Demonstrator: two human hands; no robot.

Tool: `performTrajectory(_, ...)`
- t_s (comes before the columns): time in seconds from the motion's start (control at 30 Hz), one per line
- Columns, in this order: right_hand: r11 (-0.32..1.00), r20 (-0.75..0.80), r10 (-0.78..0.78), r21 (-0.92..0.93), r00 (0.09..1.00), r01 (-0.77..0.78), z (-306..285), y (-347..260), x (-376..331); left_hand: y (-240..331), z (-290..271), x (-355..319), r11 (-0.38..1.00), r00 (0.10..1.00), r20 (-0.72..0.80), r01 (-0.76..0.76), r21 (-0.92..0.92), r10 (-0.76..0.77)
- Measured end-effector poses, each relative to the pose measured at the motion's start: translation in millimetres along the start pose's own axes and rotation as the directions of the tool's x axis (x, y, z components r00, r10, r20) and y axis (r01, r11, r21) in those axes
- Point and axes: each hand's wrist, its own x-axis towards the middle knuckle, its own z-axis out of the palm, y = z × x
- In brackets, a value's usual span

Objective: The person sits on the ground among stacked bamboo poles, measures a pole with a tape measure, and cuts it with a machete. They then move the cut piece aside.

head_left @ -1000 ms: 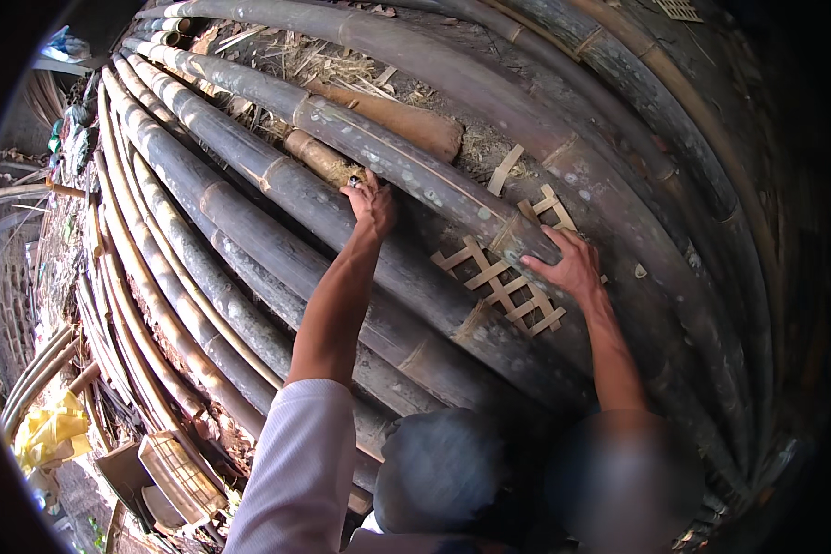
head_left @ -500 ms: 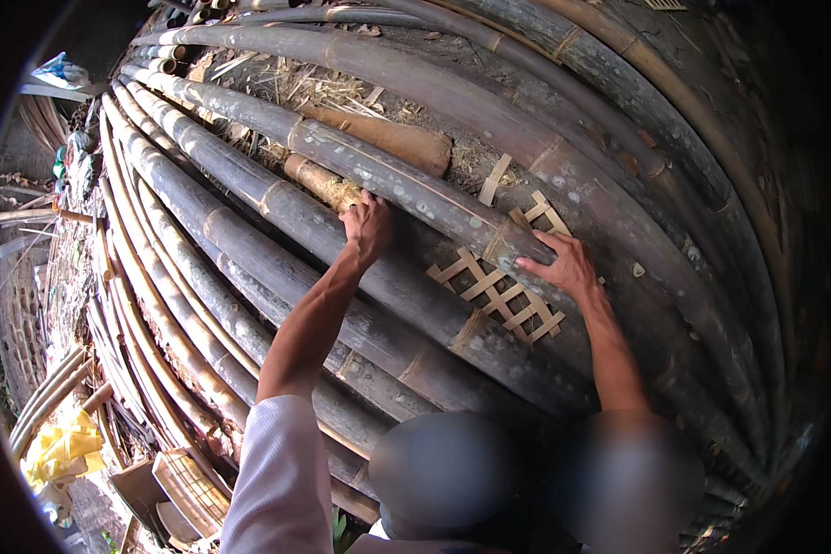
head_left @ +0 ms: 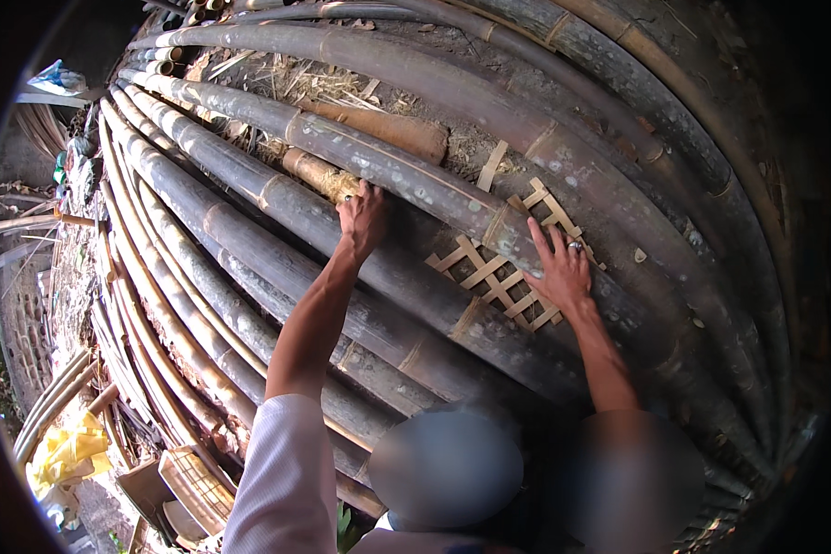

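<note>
1. Big change: R hand [head_left: 563, 272] was bent round the long round dark-grey bamboo pole w/ pale spots [head_left: 397, 173]; now its fingers are spread wide on & beside it.
2. So, I'd say, R hand isn't gripping the pole now, just touching it.
3. L hand [head_left: 362, 217] is about where it was, fingers curled by the pole's near side, next to the end of a short light-brown bamboo piece [head_left: 314, 174]. It's dark there, so can't tell if it's pinching anything.
4. The long pole lies b/w both hands & looks about as it did a sec ago, so I'd guess the work hasn't moved it much.
5. A flat tan crisscross bamboo lattice [head_left: 483, 270] shows under R hand's thumb side, w/ more tan strips on the pole's far side.
</note>
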Motion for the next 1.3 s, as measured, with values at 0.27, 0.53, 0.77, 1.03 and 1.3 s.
performTrajectory(0.27,0.985,0.174,0.031,0.162,0.984,-0.059,-11.1,22.6,8.5,2.2,-132.5,-4.8,0.950,0.975,0.221,0.038,-0.311,0.033)
performTrajectory(0.53,0.979,0.219,0.014,0.196,0.976,-0.058,-21.2,12.2,11.0,-74.2,-182.5,-165.8,-0.047,0.957,0.289,0.289,-0.956,0.006)
performTrajectory(0.77,0.843,0.134,0.152,0.499,0.979,-0.199,-19.4,-4.8,15.8,-25.8,-141.6,-208.0,0.057,0.999,0.040,0.041,-0.998,-0.023)
performTrajectory(1.03,0.835,0.192,0.130,0.508,0.973,-0.212,-37.1,-102.1,-10.8,47.7,-107.6,-155.2,0.094,0.994,-0.050,-0.059,-0.994,0.099)
performTrajectory(1.3,0.850,0.241,0.322,0.352,0.915,-0.392,2.5,-81.6,-58.9,85.1,-35.5,-173.6,0.244,0.986,-0.150,-0.128,-0.961,-0.074)
